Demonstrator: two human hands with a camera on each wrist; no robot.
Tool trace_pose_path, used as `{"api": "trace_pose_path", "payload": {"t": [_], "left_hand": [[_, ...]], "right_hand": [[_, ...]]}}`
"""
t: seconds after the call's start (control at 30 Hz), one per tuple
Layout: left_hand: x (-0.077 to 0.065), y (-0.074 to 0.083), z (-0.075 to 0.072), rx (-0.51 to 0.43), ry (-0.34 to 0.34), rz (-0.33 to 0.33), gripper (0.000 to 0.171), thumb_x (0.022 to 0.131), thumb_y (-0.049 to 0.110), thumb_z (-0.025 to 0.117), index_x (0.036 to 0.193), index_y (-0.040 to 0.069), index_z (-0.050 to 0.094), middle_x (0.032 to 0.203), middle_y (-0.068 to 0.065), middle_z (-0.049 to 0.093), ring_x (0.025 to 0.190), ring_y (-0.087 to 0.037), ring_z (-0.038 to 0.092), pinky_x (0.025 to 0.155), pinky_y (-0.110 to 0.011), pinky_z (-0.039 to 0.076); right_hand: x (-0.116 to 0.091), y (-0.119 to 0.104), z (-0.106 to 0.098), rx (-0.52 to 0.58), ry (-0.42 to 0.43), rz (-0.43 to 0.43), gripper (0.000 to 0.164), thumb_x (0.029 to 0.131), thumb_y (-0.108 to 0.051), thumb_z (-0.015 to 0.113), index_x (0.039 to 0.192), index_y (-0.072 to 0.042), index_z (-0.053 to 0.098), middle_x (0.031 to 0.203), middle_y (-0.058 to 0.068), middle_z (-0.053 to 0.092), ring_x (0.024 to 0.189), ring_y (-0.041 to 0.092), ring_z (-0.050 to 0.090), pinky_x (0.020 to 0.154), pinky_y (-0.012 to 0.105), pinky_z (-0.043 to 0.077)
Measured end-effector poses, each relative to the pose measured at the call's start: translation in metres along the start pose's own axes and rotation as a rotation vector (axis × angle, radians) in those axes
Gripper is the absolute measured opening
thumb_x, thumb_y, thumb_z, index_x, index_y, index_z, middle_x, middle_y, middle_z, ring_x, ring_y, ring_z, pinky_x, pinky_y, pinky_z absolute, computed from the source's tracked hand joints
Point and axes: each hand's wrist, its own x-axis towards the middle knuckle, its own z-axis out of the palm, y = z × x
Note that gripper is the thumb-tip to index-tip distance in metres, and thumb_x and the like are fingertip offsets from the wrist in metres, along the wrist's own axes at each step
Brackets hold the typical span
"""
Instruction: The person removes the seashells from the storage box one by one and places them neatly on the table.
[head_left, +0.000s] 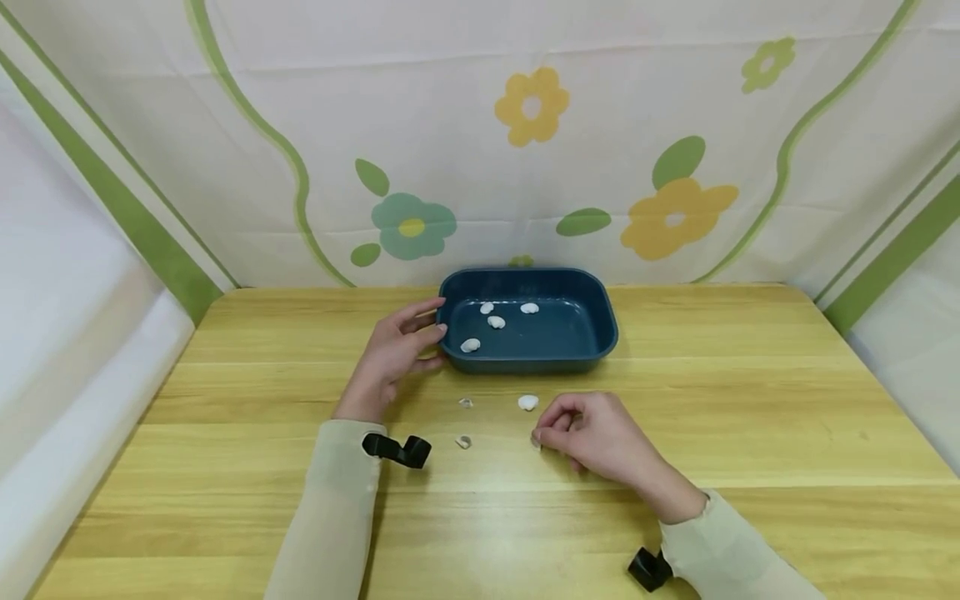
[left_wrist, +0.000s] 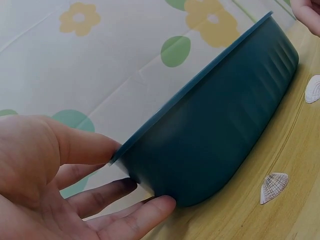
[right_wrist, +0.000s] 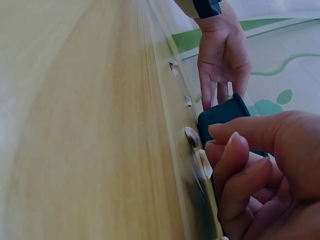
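My left hand [head_left: 397, 346] touches the left end of a dark blue plastic basin [head_left: 532, 365], its fingers spread. In the left wrist view the thumb [left_wrist: 90, 147] meets the rim and other fingertips rest against the outer wall. My right hand [head_left: 600, 437] is low over the table, thumb and forefinger brought close together. A small brownish seashell [head_left: 536, 440] lies right at their tips, partly covered from above; I cannot tell whether they pinch it. The right wrist view has this seashell [right_wrist: 191, 136] just beside the fingertips. Behind it lies a white seashell [head_left: 528, 402].
Inside the basin are several white seashells [head_left: 496, 322]. Two small seashells, one farther [head_left: 466, 403] and one nearer [head_left: 463, 442], lie on the wooden table [head_left: 225, 492] between the hands. A flower-print cloth [head_left: 480, 167] hangs right behind the basin.
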Motion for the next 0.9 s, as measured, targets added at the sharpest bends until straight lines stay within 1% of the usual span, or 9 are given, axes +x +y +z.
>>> {"api": "trace_pose_path", "payload": {"t": [0.23,0.37,0.47,0.57,0.7,0.83,0.9], "left_hand": [[0.001,0.000,-0.001,0.003,-0.005,0.006,0.050,0.108,0.013,0.066,0.156,0.026,0.059,0.162,-0.010,0.055,0.135,-0.035,0.066,0.105,-0.051,0.061],[0.002,-0.001,0.000,0.009,-0.002,0.009,0.050,0.108,0.013,0.066,0.156,0.025,0.059,0.162,-0.011,0.055,0.134,-0.035,0.067,0.105,-0.051,0.061],[0.002,-0.001,0.001,0.014,-0.007,0.009,0.050,0.108,0.013,0.066,0.156,0.026,0.059,0.161,-0.011,0.056,0.134,-0.035,0.067,0.106,-0.052,0.060],[0.003,-0.001,0.002,0.006,-0.016,0.012,0.050,0.108,0.013,0.067,0.155,0.026,0.059,0.162,-0.011,0.055,0.135,-0.035,0.066,0.106,-0.052,0.060],[0.002,-0.001,0.001,-0.003,-0.008,0.010,0.050,0.107,0.012,0.067,0.155,0.026,0.060,0.162,-0.010,0.055,0.136,-0.034,0.065,0.106,-0.053,0.060],[0.001,-0.002,-0.001,0.012,0.002,0.009,0.049,0.107,0.014,0.067,0.155,0.027,0.060,0.161,-0.010,0.056,0.134,-0.035,0.067,0.105,-0.052,0.060],[0.000,-0.002,-0.002,0.017,0.002,0.011,0.049,0.108,0.014,0.067,0.155,0.027,0.060,0.161,-0.011,0.056,0.133,-0.036,0.068,0.105,-0.052,0.060]], "right_hand": [[0.001,0.000,0.000,-0.008,-0.004,-0.023,0.005,0.095,-0.015,0.082,0.093,-0.012,0.079,0.078,0.004,0.073,0.048,0.019,0.060,0.047,0.029,0.053],[-0.001,-0.002,-0.001,0.001,-0.015,-0.022,0.007,0.096,-0.018,0.082,0.094,-0.012,0.079,0.080,0.005,0.073,0.050,0.019,0.060,0.048,0.028,0.053],[-0.001,-0.006,-0.005,0.009,-0.025,-0.026,0.009,0.097,-0.021,0.082,0.096,-0.012,0.079,0.081,0.008,0.074,0.052,0.020,0.061,0.048,0.028,0.052],[0.001,-0.014,-0.012,-0.001,-0.011,-0.048,0.010,0.097,-0.022,0.082,0.096,-0.012,0.080,0.083,0.011,0.074,0.054,0.026,0.063,0.048,0.028,0.051],[0.014,-0.032,-0.021,-0.033,0.002,-0.098,0.007,0.099,-0.021,0.080,0.097,-0.013,0.080,0.087,0.015,0.075,0.059,0.035,0.065,0.049,0.028,0.051],[0.033,-0.054,-0.026,-0.061,-0.025,-0.133,0.007,0.099,-0.020,0.080,0.098,-0.013,0.081,0.089,0.017,0.076,0.065,0.042,0.067,0.053,0.028,0.051],[0.045,-0.064,-0.027,-0.080,-0.031,-0.141,0.008,0.098,-0.021,0.080,0.097,-0.013,0.082,0.087,0.015,0.077,0.068,0.044,0.068,0.056,0.029,0.052]]}}
